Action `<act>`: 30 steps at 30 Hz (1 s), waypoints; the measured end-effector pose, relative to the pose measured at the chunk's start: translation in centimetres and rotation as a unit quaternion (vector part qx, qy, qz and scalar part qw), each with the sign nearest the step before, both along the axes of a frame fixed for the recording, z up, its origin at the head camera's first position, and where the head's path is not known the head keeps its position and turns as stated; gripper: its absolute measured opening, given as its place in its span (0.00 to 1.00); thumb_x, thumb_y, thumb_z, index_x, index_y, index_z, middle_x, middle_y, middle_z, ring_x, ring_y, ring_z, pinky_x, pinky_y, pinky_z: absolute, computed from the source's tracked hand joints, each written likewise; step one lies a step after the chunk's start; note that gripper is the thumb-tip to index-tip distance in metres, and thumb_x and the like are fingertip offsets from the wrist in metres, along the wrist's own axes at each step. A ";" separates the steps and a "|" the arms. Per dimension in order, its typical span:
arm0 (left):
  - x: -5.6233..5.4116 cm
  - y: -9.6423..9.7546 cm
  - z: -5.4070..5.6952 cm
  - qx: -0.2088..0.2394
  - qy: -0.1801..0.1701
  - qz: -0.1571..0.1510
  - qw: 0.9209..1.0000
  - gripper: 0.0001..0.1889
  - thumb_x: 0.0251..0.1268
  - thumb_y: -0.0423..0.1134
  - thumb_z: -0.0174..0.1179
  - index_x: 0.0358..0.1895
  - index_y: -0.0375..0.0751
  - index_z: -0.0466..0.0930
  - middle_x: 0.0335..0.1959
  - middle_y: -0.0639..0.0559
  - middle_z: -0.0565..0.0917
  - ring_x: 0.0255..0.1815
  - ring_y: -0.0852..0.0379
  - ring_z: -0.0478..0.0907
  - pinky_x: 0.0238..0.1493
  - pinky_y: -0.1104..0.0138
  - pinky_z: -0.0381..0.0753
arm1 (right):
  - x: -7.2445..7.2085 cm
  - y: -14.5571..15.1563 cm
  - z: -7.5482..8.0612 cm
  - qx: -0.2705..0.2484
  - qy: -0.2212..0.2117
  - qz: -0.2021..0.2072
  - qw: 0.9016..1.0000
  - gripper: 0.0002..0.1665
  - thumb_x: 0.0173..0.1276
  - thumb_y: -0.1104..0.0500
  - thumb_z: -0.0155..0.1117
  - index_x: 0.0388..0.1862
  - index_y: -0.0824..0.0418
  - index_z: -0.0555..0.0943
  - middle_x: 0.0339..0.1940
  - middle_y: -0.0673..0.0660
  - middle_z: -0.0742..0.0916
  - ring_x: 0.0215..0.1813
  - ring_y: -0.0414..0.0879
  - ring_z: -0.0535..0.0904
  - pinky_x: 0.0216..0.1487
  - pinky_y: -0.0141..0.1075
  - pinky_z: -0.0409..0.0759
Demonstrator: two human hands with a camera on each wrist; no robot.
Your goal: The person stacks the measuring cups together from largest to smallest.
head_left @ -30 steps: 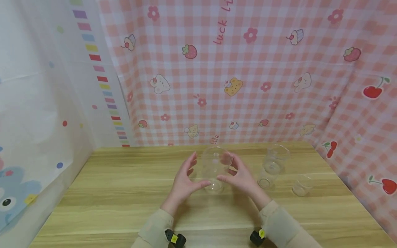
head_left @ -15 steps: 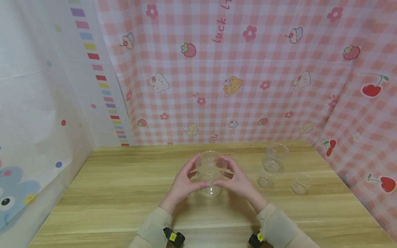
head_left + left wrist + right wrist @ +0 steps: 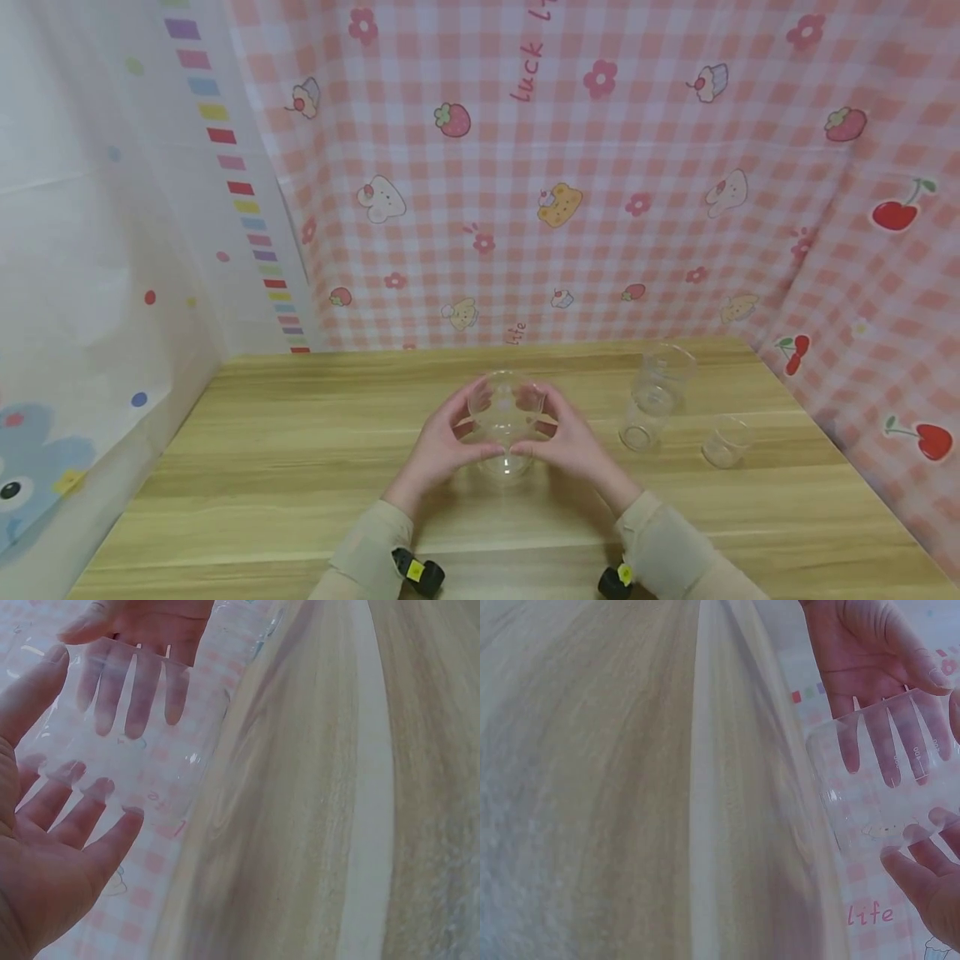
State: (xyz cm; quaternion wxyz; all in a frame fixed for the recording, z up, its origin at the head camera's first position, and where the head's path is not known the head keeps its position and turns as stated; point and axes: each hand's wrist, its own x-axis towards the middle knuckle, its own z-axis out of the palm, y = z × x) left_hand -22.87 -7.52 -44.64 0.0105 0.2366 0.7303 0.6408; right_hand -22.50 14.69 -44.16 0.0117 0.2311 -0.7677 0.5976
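A large clear beaker stands between my two hands in the middle of the table in the head view. Printed measuring marks show on the beaker's wall in the right wrist view. My left hand holds it from the left, fingers round the far side and thumb across the near side. From the right, my right hand grips it the same way, and the thumb tips nearly meet in front. Through the clear wall, in the left wrist view, the right hand's fingers are visible.
To the right stands a taller clear beaker, its outline partly lost against the wood. A small clear beaker is farther right. Checked cloth hangs behind the wooden table, with a white sheet at left.
Both hands have closed in on the beaker and now hold it. The beaker has come slightly nearer and left in the head view. The other beakers stay put.
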 end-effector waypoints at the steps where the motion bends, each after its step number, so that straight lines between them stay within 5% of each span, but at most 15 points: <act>1: 0.0 0.0 0.0 -0.003 -0.001 0.001 1.000 0.48 0.47 0.28 0.77 0.75 0.45 0.62 0.70 0.42 0.70 0.69 0.43 0.68 0.65 0.52 0.73 | 0.0 0.0 -0.1 0.002 -0.002 0.001 1.000 0.46 0.51 0.67 0.80 0.67 0.64 0.67 0.65 0.65 0.76 0.67 0.62 0.71 0.64 0.53 0.74; 22: -0.3 -0.2 -0.7 -0.005 -0.018 -0.004 1.000 0.48 0.45 0.25 0.77 0.74 0.40 0.63 0.69 0.37 0.70 0.65 0.34 0.70 0.65 0.47 0.73 | -0.2 -0.1 -1.0 0.016 -0.014 0.010 1.000 0.49 0.51 0.67 0.80 0.70 0.65 0.64 0.67 0.65 0.75 0.67 0.62 0.70 0.65 0.54 0.74; 30: -0.4 -0.5 -0.9 -0.030 -0.013 -0.001 0.999 0.47 0.46 0.32 0.79 0.73 0.46 0.65 0.68 0.42 0.71 0.64 0.36 0.72 0.64 0.53 0.75 | -0.2 0.0 -1.0 0.020 -0.016 0.014 1.000 0.49 0.52 0.67 0.80 0.70 0.65 0.64 0.67 0.65 0.74 0.67 0.62 0.70 0.64 0.54 0.75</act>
